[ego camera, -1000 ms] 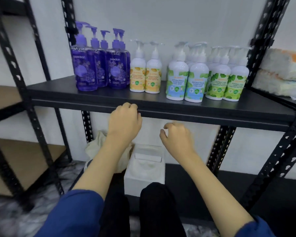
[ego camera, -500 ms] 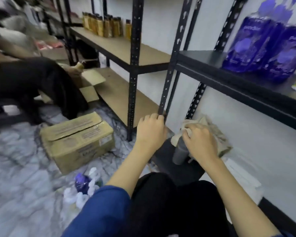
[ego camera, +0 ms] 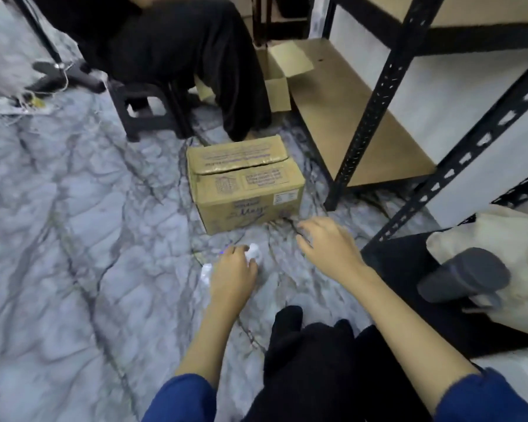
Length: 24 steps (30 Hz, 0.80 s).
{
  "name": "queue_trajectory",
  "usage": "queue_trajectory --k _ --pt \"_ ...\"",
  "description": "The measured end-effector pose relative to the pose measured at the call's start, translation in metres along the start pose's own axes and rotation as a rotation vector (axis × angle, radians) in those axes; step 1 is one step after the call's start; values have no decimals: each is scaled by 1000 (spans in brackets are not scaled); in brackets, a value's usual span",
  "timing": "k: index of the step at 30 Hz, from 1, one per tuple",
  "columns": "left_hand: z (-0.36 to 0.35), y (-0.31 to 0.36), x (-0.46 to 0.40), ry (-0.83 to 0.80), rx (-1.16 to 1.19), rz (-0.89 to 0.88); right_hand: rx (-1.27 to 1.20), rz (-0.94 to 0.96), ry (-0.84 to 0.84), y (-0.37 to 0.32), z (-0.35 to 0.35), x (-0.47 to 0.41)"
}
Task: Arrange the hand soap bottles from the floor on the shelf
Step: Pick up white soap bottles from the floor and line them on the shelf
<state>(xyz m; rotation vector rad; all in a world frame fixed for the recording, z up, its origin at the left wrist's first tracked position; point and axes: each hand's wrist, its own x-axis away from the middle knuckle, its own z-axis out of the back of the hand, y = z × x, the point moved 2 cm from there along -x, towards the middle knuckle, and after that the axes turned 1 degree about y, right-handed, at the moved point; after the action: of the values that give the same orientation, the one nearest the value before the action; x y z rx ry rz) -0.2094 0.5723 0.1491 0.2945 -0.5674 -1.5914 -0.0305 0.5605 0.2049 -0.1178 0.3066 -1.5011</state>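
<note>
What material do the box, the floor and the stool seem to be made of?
Box: brown corrugated cardboard, matte, with creased flaps and printed text. Floor: grey-white veined pattern, likely marble or marble-look tile or vinyl, slightly glossy. Stool: black, probably moulded plastic, dull finish; blur leaves this uncertain.

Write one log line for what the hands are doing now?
left hand: reaching onto soap bottles on floor | right hand: open, empty | cardboard box: closed

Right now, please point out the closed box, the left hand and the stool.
Box point(ego camera: 244, 184), head view, top flaps.
Left hand point(ego camera: 232, 274), head view, back of hand.
Stool point(ego camera: 153, 112), head view, front legs.
</note>
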Motion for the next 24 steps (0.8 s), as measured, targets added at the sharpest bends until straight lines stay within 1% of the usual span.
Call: queue_trajectory --k 3,6,8,11,15,17,20,22,24 --pt "-21 -55 -3 -51 47 203 18 22 -232 10 -50 -17" --pt "-45 -91 -4 -111 92 331 -2 -5 -459 20 -107 -22" --pt "-60 -104 -5 -149 170 406 -65 -47 -603 26 -146 -22" --pt "-84 -116 -5 -211 316 519 -176 -100 -724 29 -195 -20" --pt "-122 -140 -15 -107 525 575 -341 -135 -770 25 -263 -19" --pt "-139 -148 -22 -66 571 580 -452 -136 -769 21 -289 -16" --pt "-165 -159 -28 -14 599 639 -563 -174 -690 17 -316 -12" --pt "-179 -161 -28 36 619 743 -618 -218 -610 14 -328 -11" --pt "-189 -162 -27 96 616 810 -627 -267 -575 14 -339 -9"
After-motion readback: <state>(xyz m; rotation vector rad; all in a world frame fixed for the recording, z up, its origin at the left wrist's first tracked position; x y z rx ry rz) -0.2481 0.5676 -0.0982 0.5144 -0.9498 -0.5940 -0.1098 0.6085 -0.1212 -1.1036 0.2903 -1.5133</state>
